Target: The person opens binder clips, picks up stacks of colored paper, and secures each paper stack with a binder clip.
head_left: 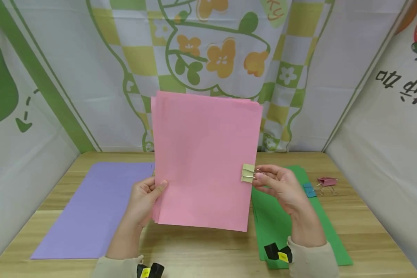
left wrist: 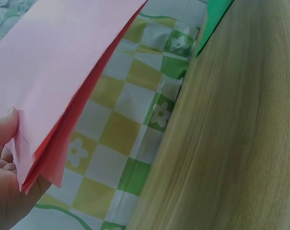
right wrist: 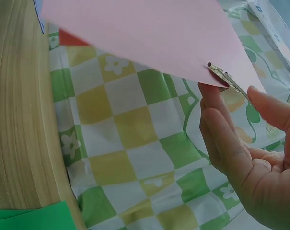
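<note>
A stack of pink paper is held upright above the table, its sheets slightly fanned at the left edge. My left hand pinches the stack's lower left side, thumb on the front face. On the right edge sits a pale yellow binder clip with silver wire handles. My right hand holds those handles between thumb and fingers. Seen from the right wrist, the clip bites the paper's edge, with the thumb against one handle. The left wrist view shows gaps between the pink sheets along their edge.
Purple paper lies on the wooden table at left. Green paper lies at right, with a blue binder clip on its edge. Beside it is a pink binder clip. A patterned curtain hangs behind.
</note>
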Motion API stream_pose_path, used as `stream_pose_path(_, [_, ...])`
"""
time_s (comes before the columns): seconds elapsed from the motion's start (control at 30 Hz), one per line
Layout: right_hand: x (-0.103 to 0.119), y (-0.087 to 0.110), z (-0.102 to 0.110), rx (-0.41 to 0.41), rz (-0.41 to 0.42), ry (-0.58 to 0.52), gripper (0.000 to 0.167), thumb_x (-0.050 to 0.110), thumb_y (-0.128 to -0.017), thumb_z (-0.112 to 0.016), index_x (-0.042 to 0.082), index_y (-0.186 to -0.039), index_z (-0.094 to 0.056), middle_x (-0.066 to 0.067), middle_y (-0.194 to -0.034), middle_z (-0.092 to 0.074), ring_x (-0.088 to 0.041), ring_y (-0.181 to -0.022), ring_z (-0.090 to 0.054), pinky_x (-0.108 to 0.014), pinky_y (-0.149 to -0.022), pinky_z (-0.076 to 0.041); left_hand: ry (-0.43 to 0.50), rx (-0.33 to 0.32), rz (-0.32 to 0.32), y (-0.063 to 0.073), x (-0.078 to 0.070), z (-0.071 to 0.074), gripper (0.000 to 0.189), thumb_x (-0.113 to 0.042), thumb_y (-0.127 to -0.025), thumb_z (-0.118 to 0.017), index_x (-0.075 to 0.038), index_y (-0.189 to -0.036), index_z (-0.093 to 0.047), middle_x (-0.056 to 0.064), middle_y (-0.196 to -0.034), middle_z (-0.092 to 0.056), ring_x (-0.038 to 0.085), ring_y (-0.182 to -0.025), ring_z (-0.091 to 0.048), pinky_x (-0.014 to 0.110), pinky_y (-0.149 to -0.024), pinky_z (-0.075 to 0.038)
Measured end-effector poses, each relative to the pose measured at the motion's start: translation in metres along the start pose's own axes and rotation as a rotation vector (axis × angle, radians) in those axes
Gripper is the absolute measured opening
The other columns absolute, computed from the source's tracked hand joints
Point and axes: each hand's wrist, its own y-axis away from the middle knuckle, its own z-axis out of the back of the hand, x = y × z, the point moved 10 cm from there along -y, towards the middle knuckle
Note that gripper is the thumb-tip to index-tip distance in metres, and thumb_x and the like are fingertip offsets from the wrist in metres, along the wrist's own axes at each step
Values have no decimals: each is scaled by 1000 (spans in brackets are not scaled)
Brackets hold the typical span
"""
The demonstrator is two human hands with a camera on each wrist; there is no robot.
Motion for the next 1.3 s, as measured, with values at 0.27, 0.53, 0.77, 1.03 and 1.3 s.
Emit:
stream_pose_path(0.27, [-8, -5, -1, 6, -27, -32, 52, 11, -100, -56, -17, -139, -36, 6, -101, -67, -8, -87, -70, -26, -85, -59, 10, 14, 14, -1, 4, 0, 9, -10, -98, -61, -9, -102, -69, -5, -77, -73, 11, -69, -70, 29, -64, -61])
stream_pose_path(0.53, [-20, -11, -1, -10, -53, -89, 56, 10, -101, -56, -13, -146, -32, 6, -106, -65, -9, -85, -72, -25, -82, -60, -69, 125, 1, 1, 5, -4, 42, -11, -101, -57, 16, -132, -49, -8, -85, -75, 10, -79, -72, 29, -70, -62])
stream_pose_path(0.77, [-21, -12, 1, -20, -52, -96, 41, 12, -99, -60, -2, -137, -52, 8, -107, -68, -9, -85, -71, -26, -83, -60, -117, 195, -5, 0, 6, -8, 44, -5, -97, -62, 19, -131, -49, -11, -86, -76, 9, -82, -72, 29, -73, -61])
stream_pose_path(1.03, [-31, -14, 2, -6, -92, -100, 30, 14, -100, -60, 7, -129, -61, 10, -107, -70, -9, -85, -72, -26, -83, -60, -149, 233, 54, -2, 19, -8, 44, -1, -94, -62, 18, -132, -50, -6, -91, -76, 8, -82, -72, 27, -73, -61])
stream_pose_path(1.3, [-42, -18, 1, 26, -146, -43, 52, 18, -100, -59, -11, -141, -45, 9, -112, -66, -10, -88, -71, -27, -87, -59, -170, 232, 118, -5, 28, -3, 43, -2, -96, -60, 18, -133, -49, 11, -108, -75, 7, -83, -71, 25, -74, -60])
